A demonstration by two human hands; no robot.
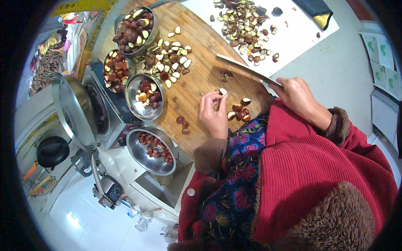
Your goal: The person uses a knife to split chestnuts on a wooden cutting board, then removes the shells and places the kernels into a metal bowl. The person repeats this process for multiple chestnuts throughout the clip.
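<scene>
Between the thumb and fingers of my left hand point(212, 108) is a chestnut piece point(223, 91), its pale cut face showing. My right hand point(296, 97) is closed round the handle of a knife point(247, 68), whose blade slants up and left over the wooden cutting board point(201, 42). The blade is apart from the held piece. Dark shell bits point(226, 75) lie just beyond my left fingers. Several brown chestnuts point(240, 112), some with pale cut faces, sit between my two hands near the board's edge. A few more brown chestnuts point(183, 124) lie left of my left wrist.
Cut pieces point(171, 62) are heaped at the board's far left. Metal bowls of chestnuts, including a full one point(151, 39) and a low one point(170, 165), line its left side. A white board point(289, 37) with many pieces lies at the back right. A pan point(71, 111) stands left.
</scene>
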